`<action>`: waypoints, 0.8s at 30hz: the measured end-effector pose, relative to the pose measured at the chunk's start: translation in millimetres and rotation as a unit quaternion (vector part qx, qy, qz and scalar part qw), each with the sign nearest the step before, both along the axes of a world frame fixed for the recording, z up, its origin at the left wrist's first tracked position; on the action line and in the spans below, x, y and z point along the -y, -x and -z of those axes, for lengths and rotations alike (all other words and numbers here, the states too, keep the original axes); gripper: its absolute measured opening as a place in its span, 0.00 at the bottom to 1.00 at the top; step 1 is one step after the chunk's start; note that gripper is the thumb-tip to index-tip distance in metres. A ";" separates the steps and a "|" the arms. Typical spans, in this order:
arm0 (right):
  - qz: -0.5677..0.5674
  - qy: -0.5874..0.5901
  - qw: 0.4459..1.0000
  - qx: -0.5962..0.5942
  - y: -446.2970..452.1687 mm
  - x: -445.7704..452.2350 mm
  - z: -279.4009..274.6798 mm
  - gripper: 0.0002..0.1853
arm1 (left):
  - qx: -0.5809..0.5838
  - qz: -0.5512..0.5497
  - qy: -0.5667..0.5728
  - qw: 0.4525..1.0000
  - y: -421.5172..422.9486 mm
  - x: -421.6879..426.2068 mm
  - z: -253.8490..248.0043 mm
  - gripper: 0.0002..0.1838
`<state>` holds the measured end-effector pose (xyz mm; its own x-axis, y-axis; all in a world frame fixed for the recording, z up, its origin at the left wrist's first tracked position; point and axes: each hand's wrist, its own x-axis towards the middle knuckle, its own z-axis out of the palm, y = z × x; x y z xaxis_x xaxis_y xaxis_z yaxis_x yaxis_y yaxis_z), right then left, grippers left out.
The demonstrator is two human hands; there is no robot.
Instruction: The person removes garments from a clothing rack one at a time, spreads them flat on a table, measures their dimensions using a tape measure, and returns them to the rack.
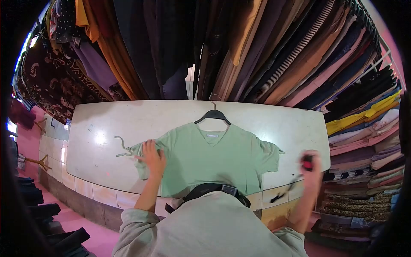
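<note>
Left hand (153, 158) touches one shirt (209, 160) on one hanger (213, 115).

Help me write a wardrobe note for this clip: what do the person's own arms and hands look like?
The left sleeve and right sleeve are short, loose and pale grey-green, leaving the forearms bare. The left hand and right hand are ungloved, and no watch shows on either wrist. The right hand is blurred, so finer details there can't be told.

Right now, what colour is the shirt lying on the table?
The shirt is pale green; it shows best in the head view, the only one.
</note>
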<state>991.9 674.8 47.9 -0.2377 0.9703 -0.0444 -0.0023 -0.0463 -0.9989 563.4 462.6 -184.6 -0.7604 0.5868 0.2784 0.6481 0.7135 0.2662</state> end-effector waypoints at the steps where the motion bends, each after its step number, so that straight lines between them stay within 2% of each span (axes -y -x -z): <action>1: -0.081 -0.024 0.989 0.122 28.5 -1.1 29.4 0.13 | 0.041 0.050 -0.041 0.997 -14.2 -9.3 -10.9 0.26; 2: -0.141 0.049 0.982 0.115 53.9 4.4 54.6 0.08 | 0.083 0.099 -0.081 0.988 -28.1 -18.6 -20.4 0.26; 3: -0.147 0.105 0.976 0.125 80.7 11.0 86.2 0.06 | 0.198 0.200 -0.134 0.950 -38.1 -29.2 -26.6 0.24; 4: -0.237 0.055 0.954 0.176 98.8 14.7 112.8 0.06 | 0.307 0.294 -0.183 0.887 -48.8 -38.7 -32.7 0.23; 5: -0.278 0.023 0.946 0.167 124.8 25.8 126.1 0.10 | 0.398 0.326 -0.150 0.844 -64.0 -45.4 -42.9 0.20; 6: -0.297 0.008 0.943 0.147 143.5 34.5 142.9 0.12 | 0.484 0.354 -0.115 0.792 -78.2 -52.0 -51.2 0.17; 8: -0.324 -0.007 0.938 0.124 165.9 43.8 159.3 0.14 | 0.584 0.355 -0.176 0.708 -101.7 -59.0 -29.5 0.11; 9: -0.345 -0.038 0.925 0.151 174.2 45.3 162.3 0.16 | 0.581 0.350 -0.178 0.713 -104.2 -60.7 -29.2 0.11; 10: -0.365 -0.068 0.911 0.178 179.8 44.6 163.3 0.18 | 0.597 0.298 -0.149 0.730 -105.2 -62.2 -29.3 0.10; 11: -0.370 -0.068 0.910 0.174 182.5 42.6 163.3 0.18 | 0.611 0.243 -0.118 0.744 -106.0 -62.9 -29.2 0.09; 12: -0.388 -0.066 0.896 0.206 185.7 40.6 160.7 0.20 | 0.610 0.238 -0.118 0.747 -106.2 -63.0 -28.6 0.09; 14: -0.408 -0.062 0.880 0.233 189.8 36.6 157.1 0.21 | 0.657 0.171 -0.149 0.719 -107.5 -62.3 -26.7 0.07; 18: -0.422 -0.084 0.870 0.241 191.9 28.4 165.1 0.20 | 0.665 0.136 -0.197 0.707 -110.3 -65.2 -2.8 0.06; 19: -0.417 -0.098 0.874 0.230 191.1 26.1 167.5 0.19 | 0.637 0.123 -0.193 0.736 -108.3 -67.4 -12.1 0.06; 20: -0.384 -0.110 0.879 0.259 189.1 21.3 168.2 0.14 | 0.608 0.110 -0.187 0.764 -104.8 -71.2 -18.3 0.05; 21: -0.386 -0.108 0.880 0.256 185.0 13.2 171.0 0.14 | 0.607 0.107 -0.184 0.766 -96.5 -73.7 -18.1 0.05; 23: -0.300 -0.144 0.889 0.313 173.4 -9.1 180.5 0.10 | 0.414 0.090 -0.254 0.869 -66.7 -73.8 -11.2 0.02; 24: -0.301 -0.142 0.890 0.311 166.9 -19.8 183.2 0.10 | 0.332 0.049 -0.235 0.912 -48.1 -71.7 -0.2 0.02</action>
<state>825.0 694.6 -135.3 -0.7332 0.6690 -0.1219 0.4956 0.4029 -0.7694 611.4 534.3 -184.4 -0.8029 0.5960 0.0137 0.2867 0.3659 0.8854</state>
